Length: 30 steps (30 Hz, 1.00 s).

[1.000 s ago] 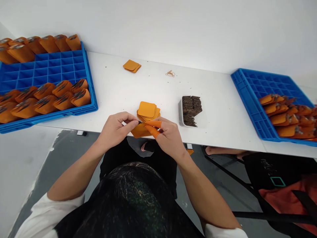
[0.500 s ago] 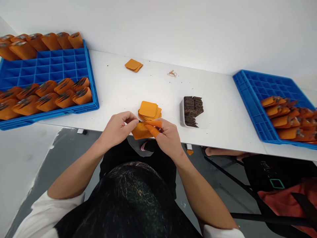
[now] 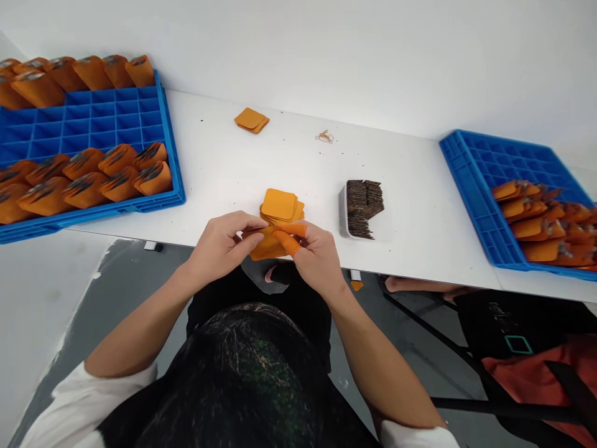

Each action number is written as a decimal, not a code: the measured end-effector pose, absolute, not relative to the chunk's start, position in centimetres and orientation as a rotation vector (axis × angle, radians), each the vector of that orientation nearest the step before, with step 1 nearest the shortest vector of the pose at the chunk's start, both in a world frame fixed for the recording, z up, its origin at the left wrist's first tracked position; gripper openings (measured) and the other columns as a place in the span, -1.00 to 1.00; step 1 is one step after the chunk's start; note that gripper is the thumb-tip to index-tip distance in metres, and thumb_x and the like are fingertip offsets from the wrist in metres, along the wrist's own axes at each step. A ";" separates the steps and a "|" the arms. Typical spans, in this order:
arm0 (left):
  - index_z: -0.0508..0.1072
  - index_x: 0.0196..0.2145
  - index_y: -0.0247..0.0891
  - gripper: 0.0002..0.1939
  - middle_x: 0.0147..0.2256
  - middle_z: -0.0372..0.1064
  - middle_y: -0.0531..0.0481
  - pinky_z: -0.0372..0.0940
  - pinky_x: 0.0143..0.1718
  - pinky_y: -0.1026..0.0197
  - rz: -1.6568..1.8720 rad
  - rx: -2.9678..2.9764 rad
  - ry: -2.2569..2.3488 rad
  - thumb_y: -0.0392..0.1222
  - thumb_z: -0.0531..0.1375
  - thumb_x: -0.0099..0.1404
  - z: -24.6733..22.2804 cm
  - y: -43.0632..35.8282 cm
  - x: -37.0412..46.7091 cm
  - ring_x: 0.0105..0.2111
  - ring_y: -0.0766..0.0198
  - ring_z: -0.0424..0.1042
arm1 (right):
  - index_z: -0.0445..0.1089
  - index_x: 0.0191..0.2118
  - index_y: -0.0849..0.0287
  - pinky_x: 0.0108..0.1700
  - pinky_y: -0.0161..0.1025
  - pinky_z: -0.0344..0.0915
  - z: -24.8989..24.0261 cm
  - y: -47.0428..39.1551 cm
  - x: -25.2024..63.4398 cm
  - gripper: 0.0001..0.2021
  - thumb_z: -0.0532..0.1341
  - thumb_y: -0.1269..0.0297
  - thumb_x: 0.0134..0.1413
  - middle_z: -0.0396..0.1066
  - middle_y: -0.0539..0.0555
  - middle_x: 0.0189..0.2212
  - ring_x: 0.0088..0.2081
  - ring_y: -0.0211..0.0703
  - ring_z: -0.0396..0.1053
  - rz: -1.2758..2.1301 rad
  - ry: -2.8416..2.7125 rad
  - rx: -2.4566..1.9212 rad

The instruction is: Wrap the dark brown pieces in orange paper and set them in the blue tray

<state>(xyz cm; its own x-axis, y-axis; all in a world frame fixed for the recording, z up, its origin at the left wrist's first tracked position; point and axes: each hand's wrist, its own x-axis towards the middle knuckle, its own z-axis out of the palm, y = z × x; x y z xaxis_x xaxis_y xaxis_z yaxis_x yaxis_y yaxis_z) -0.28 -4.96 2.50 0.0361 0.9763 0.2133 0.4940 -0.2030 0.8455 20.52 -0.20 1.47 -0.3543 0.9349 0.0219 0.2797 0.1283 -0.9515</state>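
Observation:
An orange pouch [image 3: 267,246] is held between both hands at the table's front edge. My left hand [image 3: 232,241] pinches its left side between thumb and fingers. Orange covers are on the thumb and index finger of my right hand [image 3: 308,247], which grips the pouch's upper right. Just behind the hands lies a stack of orange pouches [image 3: 278,204]. To the right, a white container [image 3: 344,214] holds many thin dark brown pieces [image 3: 364,200] standing in rows.
A blue divided crate [image 3: 173,146] with filled orange pouches stands at left, another blue crate [image 3: 466,193] at right. Further back on the white table [image 3: 420,205] lie a few orange pouches [image 3: 250,119] and rubber bands [image 3: 324,137]. A person's dark clothing [image 3: 489,330] shows at lower right.
The fingers of my left hand have moved slightly right and now overlap the pouch's left edge more. The dark bit seen at its top edge no longer shows. My right hand keeps its grip.

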 end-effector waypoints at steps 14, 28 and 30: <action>0.72 -0.19 -0.15 -0.84 -0.23 0.62 -0.07 0.35 -0.32 0.22 1.099 1.863 1.491 -0.17 0.29 0.44 3.2 -4.7 -0.7 -0.30 0.24 0.53 | 0.72 -0.13 0.04 -0.37 -0.25 0.42 2.3 -0.4 20.8 -0.79 0.28 0.23 0.35 0.58 0.08 -0.26 -0.33 -0.21 0.44 0.902 -1.885 -0.969; 0.63 -0.28 -0.28 -0.87 -0.27 0.56 0.03 0.31 -0.06 0.16 1.273 1.987 2.354 -0.19 0.31 0.38 14.3 2.8 -14.6 -0.27 0.25 0.39 | 0.68 -0.12 0.08 -0.41 -0.22 0.43 -0.7 1.1 23.4 -0.81 0.31 0.17 0.37 0.61 0.10 -0.26 -0.43 -0.22 0.44 0.685 -1.935 -0.999; 0.66 -0.25 -0.32 -0.88 -0.35 0.50 0.10 0.29 0.00 0.18 1.222 1.845 2.607 -0.22 0.34 0.33 15.7 6.9 -19.6 -0.32 0.31 0.27 | 0.68 -0.13 0.10 -0.46 -0.24 0.41 -2.2 1.4 24.1 -0.80 0.30 0.17 0.38 0.61 0.10 -0.30 -0.47 -0.22 0.44 0.607 -1.946 -1.046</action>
<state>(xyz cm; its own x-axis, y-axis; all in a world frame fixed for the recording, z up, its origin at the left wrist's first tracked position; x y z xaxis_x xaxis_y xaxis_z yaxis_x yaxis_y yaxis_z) -19.63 6.90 15.72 -0.3906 0.7091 0.5871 0.9049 0.1785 0.3865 24.06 1.44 -2.19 -0.3134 0.8426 0.4379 0.4443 0.5376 -0.7166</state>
